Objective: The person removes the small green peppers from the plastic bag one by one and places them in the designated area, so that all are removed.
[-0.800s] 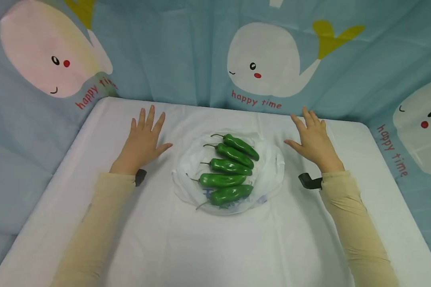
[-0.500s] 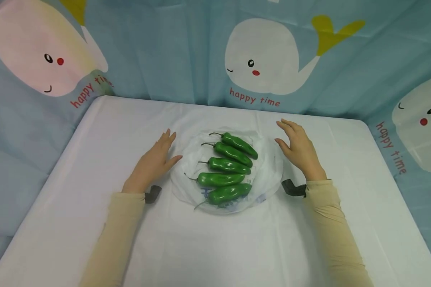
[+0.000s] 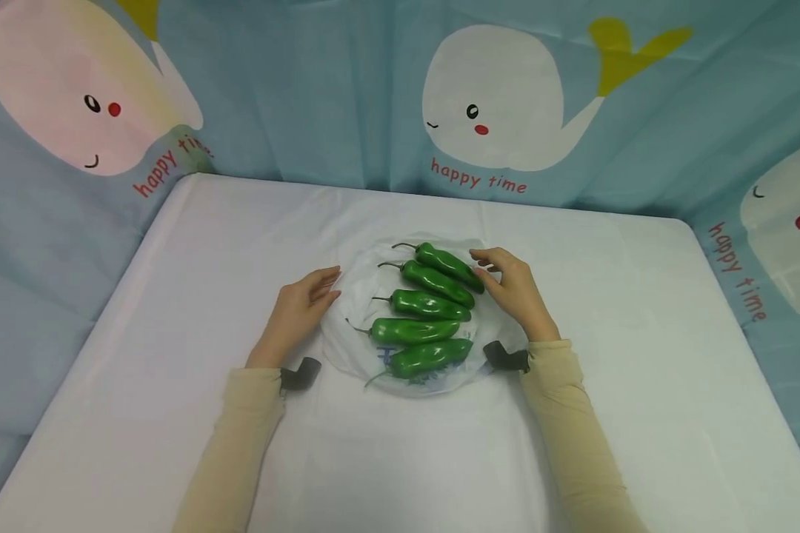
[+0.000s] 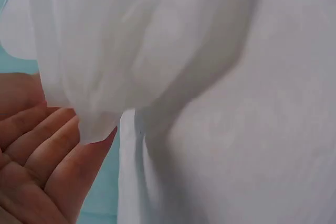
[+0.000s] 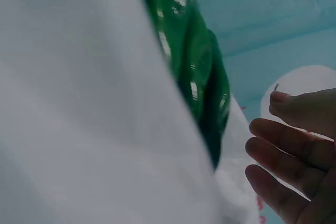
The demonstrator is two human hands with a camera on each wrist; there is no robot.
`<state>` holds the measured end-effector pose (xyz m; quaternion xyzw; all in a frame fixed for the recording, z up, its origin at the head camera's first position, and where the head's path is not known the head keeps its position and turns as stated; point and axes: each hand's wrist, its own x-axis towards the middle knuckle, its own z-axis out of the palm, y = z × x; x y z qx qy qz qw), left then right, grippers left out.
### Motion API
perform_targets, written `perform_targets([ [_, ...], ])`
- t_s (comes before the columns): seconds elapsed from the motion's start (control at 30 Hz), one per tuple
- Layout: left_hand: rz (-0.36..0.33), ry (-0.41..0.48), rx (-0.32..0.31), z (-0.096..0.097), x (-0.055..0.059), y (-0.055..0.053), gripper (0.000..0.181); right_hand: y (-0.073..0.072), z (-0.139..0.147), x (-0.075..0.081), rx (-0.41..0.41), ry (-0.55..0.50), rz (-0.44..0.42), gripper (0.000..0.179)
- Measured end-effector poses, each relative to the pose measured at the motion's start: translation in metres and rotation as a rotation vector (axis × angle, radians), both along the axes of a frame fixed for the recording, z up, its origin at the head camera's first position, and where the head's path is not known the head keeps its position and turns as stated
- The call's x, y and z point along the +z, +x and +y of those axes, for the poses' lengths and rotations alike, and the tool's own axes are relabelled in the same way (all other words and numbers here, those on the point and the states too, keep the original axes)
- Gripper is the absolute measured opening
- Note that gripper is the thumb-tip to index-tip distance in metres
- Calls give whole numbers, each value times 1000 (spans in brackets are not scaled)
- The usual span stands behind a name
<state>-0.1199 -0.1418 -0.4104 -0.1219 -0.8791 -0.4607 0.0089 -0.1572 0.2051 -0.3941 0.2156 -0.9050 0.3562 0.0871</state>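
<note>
Several long green chili peppers (image 3: 421, 302) lie side by side on a spread white plastic bag (image 3: 353, 296), stems pointing left. My left hand (image 3: 296, 309) is at the bag's left edge, fingers loosely bent and thumb apart from them. In the left wrist view, the bag's edge (image 4: 97, 114) hangs in front of the fingers of my left hand (image 4: 42, 156). My right hand (image 3: 515, 290) is over the bag's right side, its fingertips by the tip of the farthest pepper. In the right wrist view, my right hand (image 5: 299, 150) has its fingers spread, with glossy peppers (image 5: 191, 61) beyond the white plastic.
The white-covered table (image 3: 407, 466) extends all around the bag. A blue curtain (image 3: 320, 96) with whale prints hangs behind and at both sides. A black strap piece (image 3: 300, 374) sticks out at the left wrist, another black piece (image 3: 505, 357) at the right.
Both hands have moved inward and nearer the body, from wide apart beside the bag to its edges. Their spread fingers have become more bent. The peppers keep their places.
</note>
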Motion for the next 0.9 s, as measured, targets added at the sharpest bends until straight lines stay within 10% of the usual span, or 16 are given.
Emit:
perform_targets([
  [0.9,-44,67,37,-1,-7,-2,36,0,-4,-27,-115,-11,-163,35],
])
